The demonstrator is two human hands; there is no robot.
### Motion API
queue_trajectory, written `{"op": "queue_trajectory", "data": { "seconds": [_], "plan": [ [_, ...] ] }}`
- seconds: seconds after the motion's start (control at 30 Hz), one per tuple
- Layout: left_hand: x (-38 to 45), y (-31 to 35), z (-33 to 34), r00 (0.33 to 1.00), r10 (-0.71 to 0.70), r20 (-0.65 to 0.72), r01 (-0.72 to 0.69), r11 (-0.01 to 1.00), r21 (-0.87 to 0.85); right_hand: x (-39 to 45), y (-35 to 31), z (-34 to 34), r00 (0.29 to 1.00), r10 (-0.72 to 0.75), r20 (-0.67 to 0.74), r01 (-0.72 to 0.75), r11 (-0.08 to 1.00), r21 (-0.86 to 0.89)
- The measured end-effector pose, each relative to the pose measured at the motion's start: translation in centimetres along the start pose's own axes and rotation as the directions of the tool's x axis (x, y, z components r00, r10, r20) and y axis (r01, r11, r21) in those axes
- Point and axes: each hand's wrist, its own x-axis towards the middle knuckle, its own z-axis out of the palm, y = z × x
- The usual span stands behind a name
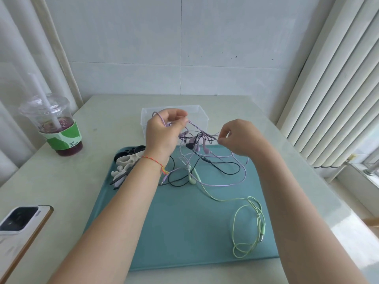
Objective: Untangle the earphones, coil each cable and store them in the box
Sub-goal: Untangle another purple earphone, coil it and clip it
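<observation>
While the clear box [202, 115] sits at twelve o'clock, my left hand [164, 132] and right hand [239, 138] both pinch the tangled earphones [196, 144] above the teal tray [174, 232]; cable winders [127, 160] at ten o'clock.

Box [196, 111] clear glossy plastic — tray [184, 232] matt teal, smooth — cup [51, 117] clear plastic.

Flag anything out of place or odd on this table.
Nothing spilled or damaged. The purple, black and green earphone cables are knotted together above the teal mat; the clear box holds none yet.
</observation>
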Motion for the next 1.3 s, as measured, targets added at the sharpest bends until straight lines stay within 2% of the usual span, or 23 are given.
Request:
{"op": "queue_trajectory", "data": {
  "seconds": [0.1,0.2,0.27,0.33,0.5,0.6,0.67,0.83,0.9,0.97,1.03,1.13,1.17,1.3],
  "plan": [
    [-0.2,0.1,0.1,0.996,0.01,0.086,-0.022,0.99,0.137,0.3,0.0,-0.3,0.996,-0.003,-0.087,0.007,0.999,0.049],
    [-0.4,-0.1,0.0,0.938,-0.156,0.311,0.028,0.924,0.38,0.3,-0.5,-0.6,0.98,0.011,-0.201,0.023,0.986,0.164],
    [-0.6,-0.1,0.1,0.866,-0.273,0.418,0.001,0.838,0.545,0.1,-1.1,-0.6,0.982,-0.01,-0.188,0.052,0.975,0.217],
    [-0.9,0.0,0.4,0.844,-0.302,0.443,-0.022,0.805,0.592,-0.2,-1.6,-0.4,0.99,-0.045,-0.134,0.074,0.973,0.219],
    [-1.0,0.0,0.5,0.854,-0.339,0.394,0.092,0.845,0.527,-0.4,-1.8,0.1,0.996,-0.073,-0.049,0.08,0.98,0.18],
    [-1.1,-0.3,0.5,0.835,-0.351,0.423,0.075,0.836,0.544,-0.4,-2.0,0.4,0.996,-0.08,-0.04,0.086,0.983,0.163],
    [-1.1,-0.7,0.7,0.849,-0.324,0.417,0.042,0.829,0.557,-0.4,-2.0,0.5,0.996,-0.08,-0.043,0.086,0.985,0.15],
    [-0.9,-0.4,0.6,0.908,-0.187,0.376,0.011,0.905,0.424,-0.2,-1.9,0.9,0.996,-0.089,-0.028,0.092,0.989,0.112],
    [-1.0,-0.2,0.6,0.942,-0.122,0.314,-0.009,0.924,0.383,-0.1,-1.8,0.9,0.996,-0.093,-0.005,0.093,0.986,0.141],
    [-0.9,-0.1,0.6,0.966,-0.11,0.236,0.038,0.957,0.289,0.0,-1.4,0.7,0.995,-0.087,0.047,0.08,0.986,0.144],
    [-0.6,-0.1,0.4,0.978,-0.16,0.133,0.136,0.975,0.173,0.1,-0.9,0.5,0.994,-0.067,0.084,0.057,0.991,0.119],
    [-0.1,0.1,-0.1,0.971,-0.239,-0.024,0.239,0.971,0.006,0.2,-0.5,0.2,0.998,-0.041,0.042,0.036,0.992,0.121],
    [0.0,0.2,-0.2,0.97,-0.242,-0.027,0.243,0.97,0.019,0.2,-0.6,0.0,0.999,-0.039,0.018,0.036,0.991,0.128],
    [-0.8,1.0,0.0,0.957,-0.258,0.13,0.224,0.947,0.231,-0.1,-1.1,-0.5,0.996,-0.073,-0.058,0.083,0.978,0.189]
  ]
}}
